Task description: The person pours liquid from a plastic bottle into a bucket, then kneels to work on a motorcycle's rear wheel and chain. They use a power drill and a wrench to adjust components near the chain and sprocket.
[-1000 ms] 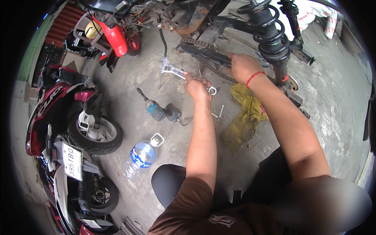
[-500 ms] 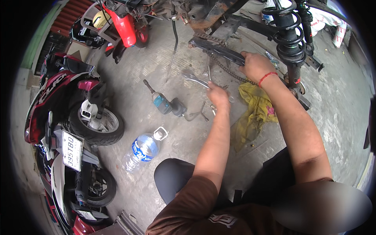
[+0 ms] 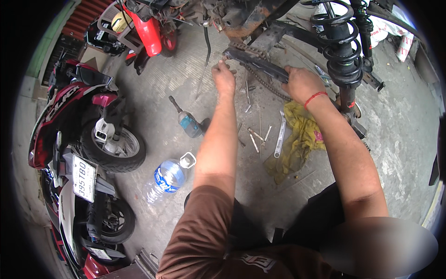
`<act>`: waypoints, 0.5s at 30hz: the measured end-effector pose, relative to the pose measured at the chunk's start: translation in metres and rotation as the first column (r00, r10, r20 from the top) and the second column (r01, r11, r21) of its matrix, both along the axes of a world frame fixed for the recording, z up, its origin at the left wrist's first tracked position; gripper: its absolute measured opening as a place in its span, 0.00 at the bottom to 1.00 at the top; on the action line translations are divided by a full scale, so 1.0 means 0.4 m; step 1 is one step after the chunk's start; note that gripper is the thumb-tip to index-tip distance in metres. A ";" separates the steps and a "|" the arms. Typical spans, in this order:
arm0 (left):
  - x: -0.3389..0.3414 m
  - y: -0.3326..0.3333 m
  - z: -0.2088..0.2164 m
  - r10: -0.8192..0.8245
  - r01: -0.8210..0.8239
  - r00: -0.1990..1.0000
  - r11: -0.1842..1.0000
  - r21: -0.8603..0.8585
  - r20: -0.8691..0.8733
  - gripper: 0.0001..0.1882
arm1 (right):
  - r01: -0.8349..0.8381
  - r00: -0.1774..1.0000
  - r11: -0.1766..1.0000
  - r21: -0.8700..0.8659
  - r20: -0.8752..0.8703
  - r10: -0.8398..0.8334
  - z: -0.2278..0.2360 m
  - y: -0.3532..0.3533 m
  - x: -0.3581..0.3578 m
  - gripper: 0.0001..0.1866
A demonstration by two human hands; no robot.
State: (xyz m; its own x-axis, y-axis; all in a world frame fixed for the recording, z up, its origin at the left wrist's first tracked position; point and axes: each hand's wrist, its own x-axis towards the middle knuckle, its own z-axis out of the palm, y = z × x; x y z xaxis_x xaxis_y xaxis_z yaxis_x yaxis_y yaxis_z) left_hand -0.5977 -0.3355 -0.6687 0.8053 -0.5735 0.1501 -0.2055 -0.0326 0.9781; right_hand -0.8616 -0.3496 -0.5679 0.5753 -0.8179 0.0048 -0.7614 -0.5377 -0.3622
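My right hand is closed round the near right end of a long black arm-shaped part. A drive chain runs along this part. At its far left end, my left hand has its fingers bent together against the tip; whatever they pinch is too small to make out. A silver combination wrench lies on the concrete beside a crumpled yellow cloth. Another wrench rests below the chain. Several small slim tools are scattered between my forearms.
A teal and black power driver lies left of my left forearm, which partly hides it. Nearer stands a clear plastic bottle. Parked scooters line the left side. A black coil-spring shock absorber rises at the right, beneath a rusty frame.
My left hand has moved up and left to the tip of the black part. The silver tool it held is gone from it; the wrench lies by the cloth. My right hand stays put.
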 end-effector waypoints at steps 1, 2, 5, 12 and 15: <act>0.015 -0.006 0.032 -0.078 0.078 0.996 0.997 0.006 0.038 0.19 | 0.005 1.000 1.000 0.014 -0.008 -0.004 0.002 0.000 -0.001 0.23; 0.020 -0.007 0.057 -0.140 0.138 0.988 0.990 0.036 0.063 0.18 | 0.006 1.000 1.000 0.019 -0.009 -0.006 0.002 0.001 -0.002 0.23; 0.010 0.006 0.090 -0.185 0.185 0.981 0.983 0.002 0.058 0.16 | 0.019 1.000 1.000 0.003 -0.013 -0.019 -0.001 0.002 -0.001 0.23; 0.045 0.008 0.096 -0.303 0.316 0.943 0.944 0.091 -0.137 0.20 | 0.030 0.999 0.999 0.044 -0.020 -0.029 0.005 0.002 0.006 0.22; 0.066 0.011 0.101 -0.344 0.360 0.790 0.930 -0.071 -0.507 0.21 | 0.042 0.999 0.997 0.065 -0.013 -0.041 0.013 0.010 0.005 0.22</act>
